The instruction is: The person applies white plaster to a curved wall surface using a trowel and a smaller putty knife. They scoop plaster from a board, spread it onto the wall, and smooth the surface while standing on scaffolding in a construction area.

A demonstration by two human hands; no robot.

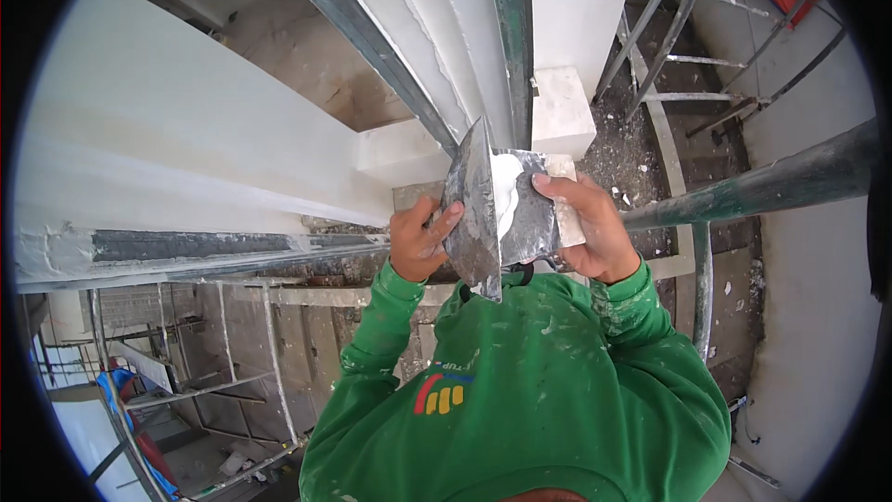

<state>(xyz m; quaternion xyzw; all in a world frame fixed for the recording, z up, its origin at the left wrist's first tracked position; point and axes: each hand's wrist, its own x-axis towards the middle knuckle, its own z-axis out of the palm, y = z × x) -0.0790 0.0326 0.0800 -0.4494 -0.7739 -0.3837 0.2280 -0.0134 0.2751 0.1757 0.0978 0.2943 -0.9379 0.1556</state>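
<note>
My left hand (420, 240) is closed on a wide putty knife (472, 209), its grey metal blade smeared and held on edge. My right hand (595, 228) grips a second putty knife (534, 228) by its pale, crusted back edge, the thumb on top of the dark blade. Between the two blades lies a strip of soft white putty (506, 188), along the line where the left blade meets or nearly meets the right one. Both tools are in front of my chest. The fingers under the right knife are mostly hidden.
Ahead stands a white column face (441, 28) edged by dark straight bars. A white wall (204, 121) fills the left, above a putty-smeared bar (204, 246). A thick green pipe (762, 188) crosses at right. Scaffold frames (269, 344) stand over the floor far below.
</note>
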